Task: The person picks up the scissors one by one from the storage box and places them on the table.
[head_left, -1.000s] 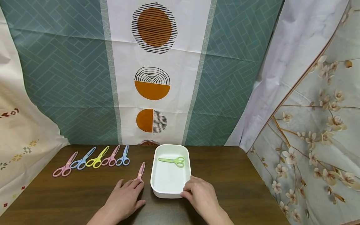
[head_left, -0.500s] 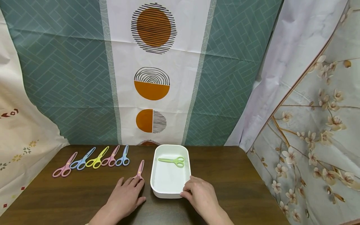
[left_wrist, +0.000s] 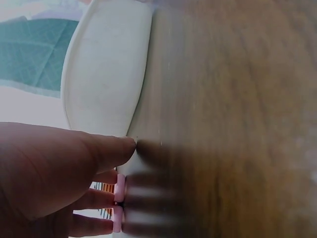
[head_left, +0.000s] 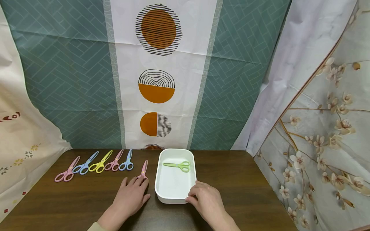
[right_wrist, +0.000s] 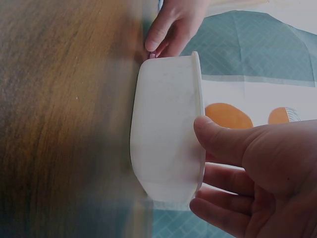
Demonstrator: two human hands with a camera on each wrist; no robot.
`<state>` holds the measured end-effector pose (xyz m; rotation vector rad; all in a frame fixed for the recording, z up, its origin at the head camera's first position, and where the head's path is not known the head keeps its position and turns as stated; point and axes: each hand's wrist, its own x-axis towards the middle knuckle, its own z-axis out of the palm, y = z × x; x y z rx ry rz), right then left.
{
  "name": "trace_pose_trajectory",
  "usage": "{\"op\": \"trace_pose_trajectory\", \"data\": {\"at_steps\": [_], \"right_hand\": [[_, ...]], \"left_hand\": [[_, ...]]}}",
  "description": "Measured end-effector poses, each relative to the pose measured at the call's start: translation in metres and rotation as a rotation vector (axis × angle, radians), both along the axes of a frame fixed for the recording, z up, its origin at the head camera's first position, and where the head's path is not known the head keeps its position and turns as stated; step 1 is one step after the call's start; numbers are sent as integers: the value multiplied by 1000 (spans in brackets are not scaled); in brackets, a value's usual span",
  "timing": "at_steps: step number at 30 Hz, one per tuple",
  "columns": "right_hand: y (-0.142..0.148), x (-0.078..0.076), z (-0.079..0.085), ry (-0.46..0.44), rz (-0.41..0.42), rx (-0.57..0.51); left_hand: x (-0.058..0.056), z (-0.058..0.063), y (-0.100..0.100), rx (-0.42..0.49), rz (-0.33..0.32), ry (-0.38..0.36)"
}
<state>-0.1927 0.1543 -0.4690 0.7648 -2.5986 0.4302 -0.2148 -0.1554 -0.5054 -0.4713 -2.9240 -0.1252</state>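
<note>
My left hand [head_left: 130, 197] lies on the dark wood table, its extended fingertips touching the handle end of pink scissors [head_left: 143, 170]. The blades point away from me, and the fingers hide part of the handles. In the left wrist view the pink handle loops [left_wrist: 119, 188] stand on the table at the fingertips, with the thumb off to the side. Just right of these scissors is a white tray [head_left: 171, 187] with green scissors [head_left: 183, 166] lying inside. At its near right corner, my right hand [head_left: 206, 199] grips the tray's rim between thumb and fingers.
Along the back left lies a row of scissors: pink [head_left: 67, 170], blue [head_left: 85, 165], yellow [head_left: 100, 163], another pink [head_left: 114, 162] and another blue [head_left: 127, 162]. A patterned curtain [head_left: 72, 80] hangs behind the table [head_left: 231, 173], and a floral cloth [head_left: 318, 144] flanks its right.
My left hand and the pink scissors under its fingertips have slid forward, away from me, along the table. The tray, the right hand and the row of scissors stay as they were.
</note>
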Motion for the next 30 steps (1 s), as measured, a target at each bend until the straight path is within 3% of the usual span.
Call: {"op": "trace_pose_trajectory", "data": {"at_steps": [16, 30], "right_hand": [[-1, 2, 0, 10, -3, -7], [0, 1, 0, 13, -3, 2]], "left_hand": [[-24, -6, 0, 4, 14, 72], [-47, -4, -2, 5, 49, 57]]}}
